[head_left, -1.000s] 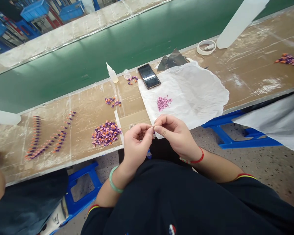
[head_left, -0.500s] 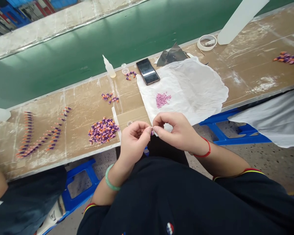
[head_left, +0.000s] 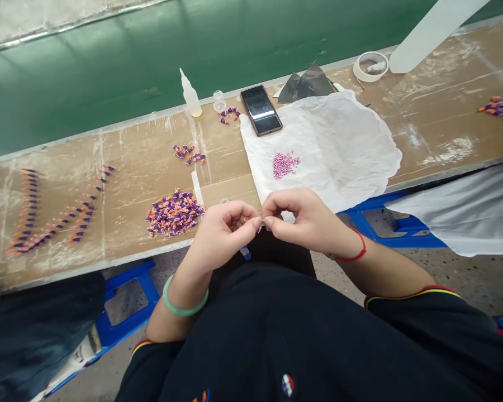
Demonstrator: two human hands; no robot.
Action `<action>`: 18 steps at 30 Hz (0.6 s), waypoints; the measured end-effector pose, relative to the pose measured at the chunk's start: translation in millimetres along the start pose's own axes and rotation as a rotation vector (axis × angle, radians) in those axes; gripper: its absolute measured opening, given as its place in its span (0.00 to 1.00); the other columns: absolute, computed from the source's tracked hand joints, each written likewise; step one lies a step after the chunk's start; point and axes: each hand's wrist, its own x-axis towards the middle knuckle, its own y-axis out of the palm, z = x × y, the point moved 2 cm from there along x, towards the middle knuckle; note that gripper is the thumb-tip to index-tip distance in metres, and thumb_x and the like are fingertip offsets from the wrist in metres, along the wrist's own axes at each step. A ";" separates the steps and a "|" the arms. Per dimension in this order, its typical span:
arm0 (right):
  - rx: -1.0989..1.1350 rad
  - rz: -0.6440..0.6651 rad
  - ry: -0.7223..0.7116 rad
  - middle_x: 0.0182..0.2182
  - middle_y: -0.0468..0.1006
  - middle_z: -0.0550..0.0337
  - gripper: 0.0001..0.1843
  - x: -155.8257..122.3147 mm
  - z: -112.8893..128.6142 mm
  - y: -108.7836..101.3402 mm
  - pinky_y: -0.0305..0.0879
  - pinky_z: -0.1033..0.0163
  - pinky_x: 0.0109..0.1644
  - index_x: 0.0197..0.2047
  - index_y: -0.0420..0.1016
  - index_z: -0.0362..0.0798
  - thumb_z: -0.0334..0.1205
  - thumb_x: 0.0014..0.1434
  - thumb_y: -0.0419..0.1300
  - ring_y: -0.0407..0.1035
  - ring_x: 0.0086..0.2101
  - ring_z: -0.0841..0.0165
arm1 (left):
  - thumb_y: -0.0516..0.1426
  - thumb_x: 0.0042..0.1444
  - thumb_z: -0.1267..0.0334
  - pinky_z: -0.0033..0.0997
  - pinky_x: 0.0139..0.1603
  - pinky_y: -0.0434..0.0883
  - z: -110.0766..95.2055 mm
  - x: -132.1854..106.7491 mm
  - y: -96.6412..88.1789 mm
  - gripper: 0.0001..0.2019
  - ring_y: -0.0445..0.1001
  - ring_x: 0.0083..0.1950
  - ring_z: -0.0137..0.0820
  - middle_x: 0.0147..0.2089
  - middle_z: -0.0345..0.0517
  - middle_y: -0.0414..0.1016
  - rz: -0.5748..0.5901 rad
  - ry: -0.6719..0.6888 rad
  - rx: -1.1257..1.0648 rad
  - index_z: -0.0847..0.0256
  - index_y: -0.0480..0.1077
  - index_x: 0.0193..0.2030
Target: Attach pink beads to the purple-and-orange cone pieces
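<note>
My left hand and my right hand meet fingertip to fingertip just in front of the bench's near edge. Both are closed in a pinch on a tiny purple and orange piece held between them. A heap of the same purple and orange pieces lies on the bench just left of my left hand. A small pile of pink beads rests on a crumpled white sheet beyond my right hand.
Rows of finished pieces line the bench's left part. A glue bottle, a small jar, a phone and a tape roll sit near the green belt. Another person's dark-clothed leg is at left.
The view has tilted down and shifted, so the bench sits higher in the picture. My hands stay pinched together on the small piece, with only slight finger movement.
</note>
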 end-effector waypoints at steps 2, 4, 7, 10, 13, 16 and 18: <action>0.038 -0.003 0.016 0.22 0.71 0.65 0.06 2.5 -1.6 2.5 0.61 0.68 0.29 0.25 0.68 0.47 0.30 0.52 0.55 0.64 0.24 0.74 | 0.61 0.54 0.63 0.21 0.23 0.62 2.3 0.5 -3.0 0.09 0.63 0.22 0.22 0.21 0.38 0.68 -0.002 -0.012 -0.088 0.63 0.70 0.25; 0.056 0.004 0.014 0.23 0.73 0.63 0.06 5.2 -3.0 4.7 0.63 0.67 0.30 0.26 0.69 0.47 0.31 0.53 0.55 0.66 0.25 0.73 | 0.61 0.55 0.63 0.20 0.23 0.63 6.5 0.1 -6.7 0.09 0.64 0.21 0.22 0.21 0.38 0.69 -0.013 -0.018 -0.176 0.63 0.70 0.26; 0.022 0.027 -0.030 0.23 0.73 0.64 0.06 10.1 -5.5 7.6 0.63 0.67 0.30 0.27 0.69 0.47 0.30 0.54 0.55 0.66 0.25 0.73 | 0.63 0.55 0.63 0.19 0.22 0.64 16.9 -4.0 -15.3 0.08 0.64 0.21 0.21 0.22 0.38 0.71 -0.059 -0.007 -0.256 0.63 0.72 0.28; -0.081 0.016 -0.129 0.22 0.71 0.65 0.07 18.6 -10.6 9.4 0.61 0.69 0.29 0.27 0.66 0.48 0.28 0.54 0.54 0.64 0.24 0.74 | 0.66 0.56 0.61 0.17 0.21 0.65 33.4 -13.3 -27.7 0.09 0.66 0.21 0.21 0.23 0.38 0.73 -0.170 -0.019 -0.309 0.63 0.73 0.31; -0.245 0.021 -0.236 0.22 0.67 0.66 0.07 32.9 -20.6 12.7 0.58 0.69 0.29 0.27 0.64 0.48 0.29 0.54 0.53 0.61 0.24 0.74 | 0.67 0.54 0.57 0.17 0.21 0.67 52.6 -24.9 -38.4 0.11 0.69 0.21 0.22 0.23 0.39 0.74 -0.274 -0.058 -0.348 0.63 0.75 0.32; -0.397 0.110 -0.256 0.21 0.64 0.66 0.07 50.3 -35.3 18.4 0.56 0.67 0.29 0.26 0.60 0.50 0.30 0.52 0.54 0.58 0.23 0.73 | 0.69 0.51 0.57 0.18 0.20 0.70 69.1 -34.3 -43.9 0.12 0.72 0.21 0.24 0.24 0.42 0.76 -0.312 -0.104 -0.366 0.63 0.75 0.32; -0.439 0.179 -0.223 0.20 0.63 0.66 0.08 59.7 -45.0 20.5 0.56 0.67 0.29 0.25 0.58 0.50 0.32 0.52 0.54 0.58 0.22 0.73 | 0.71 0.49 0.56 0.20 0.20 0.71 77.5 -38.6 -46.5 0.13 0.73 0.21 0.25 0.24 0.42 0.77 -0.337 -0.132 -0.370 0.63 0.76 0.33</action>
